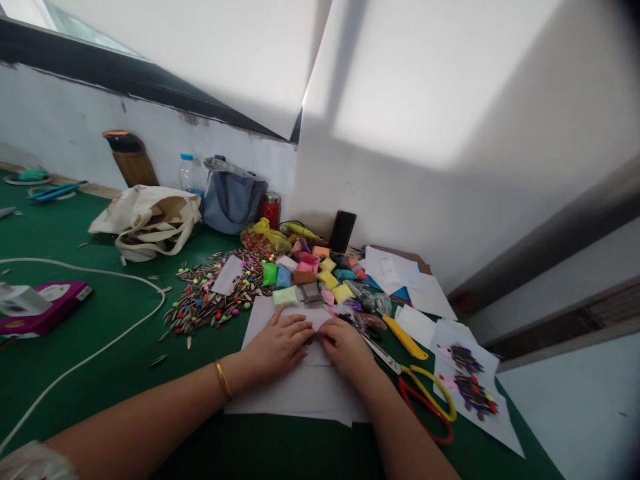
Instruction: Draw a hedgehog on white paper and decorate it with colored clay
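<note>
A stack of white paper (295, 393) lies in front of me on the green table. Over it, my left hand (279, 343) has its fingers pointing right, thumb and fingertips closed around a small dark bit too hidden to name. My right hand (346, 348) meets it from the other side, its fingers bent and pressed together at the same spot. What its fingertips hold is covered. Just beyond the hands sit packets of coloured modelling clay (310, 293). Large scissors (400, 370) with red and yellow handles lie beside my right hand.
A heap of sunflower seeds (195, 310) mixed with coloured balls spreads at left. A yellow utility knife (405, 338) and a sheet with seed-covered hedgehog figures (473, 387) lie right. Bags, bottles and a propped phone (343, 231) stand behind. A white cable (100, 350) crosses the left side.
</note>
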`<state>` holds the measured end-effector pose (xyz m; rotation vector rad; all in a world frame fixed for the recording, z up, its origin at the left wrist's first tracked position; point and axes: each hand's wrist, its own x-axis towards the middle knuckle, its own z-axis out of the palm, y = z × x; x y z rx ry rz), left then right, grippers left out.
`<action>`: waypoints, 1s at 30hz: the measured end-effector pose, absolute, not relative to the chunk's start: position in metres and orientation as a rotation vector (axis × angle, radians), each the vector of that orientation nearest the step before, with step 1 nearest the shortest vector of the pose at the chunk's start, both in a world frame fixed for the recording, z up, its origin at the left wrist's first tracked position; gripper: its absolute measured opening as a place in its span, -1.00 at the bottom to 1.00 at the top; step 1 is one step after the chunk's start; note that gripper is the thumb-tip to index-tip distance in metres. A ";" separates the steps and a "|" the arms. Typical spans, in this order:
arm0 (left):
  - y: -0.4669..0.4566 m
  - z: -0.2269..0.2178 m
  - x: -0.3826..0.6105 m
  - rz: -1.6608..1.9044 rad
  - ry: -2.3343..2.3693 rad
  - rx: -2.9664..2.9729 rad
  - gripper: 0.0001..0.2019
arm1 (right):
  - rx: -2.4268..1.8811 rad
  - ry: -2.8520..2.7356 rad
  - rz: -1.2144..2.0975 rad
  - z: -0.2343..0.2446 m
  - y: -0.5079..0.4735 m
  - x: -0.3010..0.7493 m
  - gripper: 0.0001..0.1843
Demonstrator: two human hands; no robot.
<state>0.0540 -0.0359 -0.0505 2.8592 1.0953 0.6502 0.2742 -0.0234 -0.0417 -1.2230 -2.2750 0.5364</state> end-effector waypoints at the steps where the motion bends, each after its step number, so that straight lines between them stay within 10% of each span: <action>1: -0.036 -0.050 0.054 0.645 1.094 2.870 -0.56 | -1.219 -2.275 0.538 -0.042 -0.024 0.275 -0.74; 11: -0.042 -0.043 0.062 0.517 1.183 2.858 -0.51 | -1.271 -2.372 0.493 -0.035 -0.029 0.274 -0.49; 30: -0.040 -0.044 0.065 0.561 1.194 2.811 -0.55 | -1.293 -2.592 0.434 -0.025 -0.034 0.275 -0.62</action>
